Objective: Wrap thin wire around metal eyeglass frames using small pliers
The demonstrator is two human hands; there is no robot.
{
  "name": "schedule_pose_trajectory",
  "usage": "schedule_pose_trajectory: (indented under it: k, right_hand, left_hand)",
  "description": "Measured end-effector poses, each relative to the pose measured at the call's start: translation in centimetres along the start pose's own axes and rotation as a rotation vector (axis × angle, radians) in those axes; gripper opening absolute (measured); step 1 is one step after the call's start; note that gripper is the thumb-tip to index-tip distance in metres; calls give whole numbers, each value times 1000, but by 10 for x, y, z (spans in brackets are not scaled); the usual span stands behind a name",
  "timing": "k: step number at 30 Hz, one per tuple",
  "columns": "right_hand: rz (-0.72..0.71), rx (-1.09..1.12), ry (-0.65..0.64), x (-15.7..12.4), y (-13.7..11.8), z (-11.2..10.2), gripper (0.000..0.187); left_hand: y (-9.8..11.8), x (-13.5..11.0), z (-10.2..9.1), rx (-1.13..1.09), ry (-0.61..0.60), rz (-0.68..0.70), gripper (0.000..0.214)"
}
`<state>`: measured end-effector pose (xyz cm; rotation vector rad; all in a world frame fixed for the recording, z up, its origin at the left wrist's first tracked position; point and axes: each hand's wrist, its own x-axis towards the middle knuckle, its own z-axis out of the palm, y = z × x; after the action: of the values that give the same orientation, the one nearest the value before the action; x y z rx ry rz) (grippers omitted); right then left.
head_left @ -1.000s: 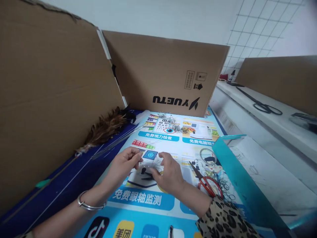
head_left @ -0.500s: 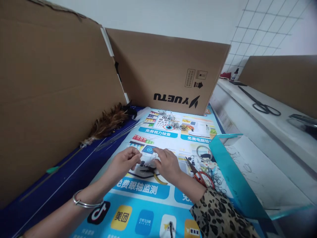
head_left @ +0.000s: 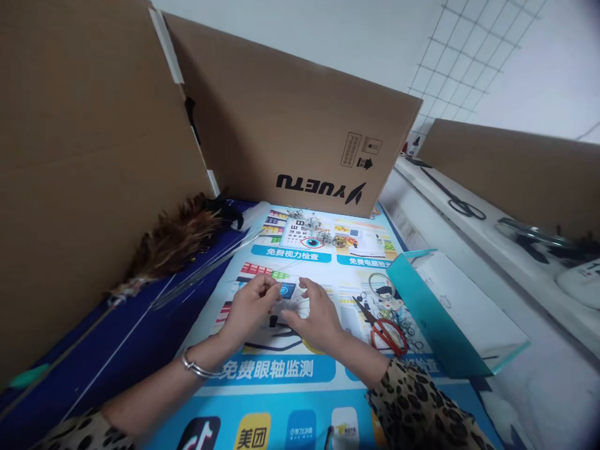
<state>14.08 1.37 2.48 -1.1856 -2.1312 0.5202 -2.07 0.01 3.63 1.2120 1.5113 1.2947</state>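
Over the printed poster mat, my left hand is closed in a pinch on a fine wire; its far end is too thin to follow. Facing it, my right hand has thumb and forefinger spread apart, close to the wire's loop. Red-handled scissors lie to the right of that hand, points away from me. Around them is a tangle of thin wire pieces, with a wire coil just beyond. Farther back sits a cluster of small wire-and-bead ornaments.
A teal-sided open box stands at the right. Cardboard panels wall off the back and left. A brown feather duster lies along the left. Black scissors rest on the white ledge.
The view has swung to the right and shifted. My right thumb and forefinger have spread farther apart, while my left hand keeps its pinch.
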Motion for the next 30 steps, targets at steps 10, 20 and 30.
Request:
schedule_pose_trajectory:
  k: [10, 20, 30]
  right_hand:
    - [71, -77, 56, 4, -1, 16, 54]
    - [-72, -61, 25, 5, 9, 3, 53]
    - [9, 22, 62, -2, -3, 16, 64]
  left_hand:
    - [-21, 6, -1, -188, -159, -78, 22]
    - [-25, 3, 2, -176, -161, -124, 23]
    - [-24, -3, 8, -153, -122, -51, 22]
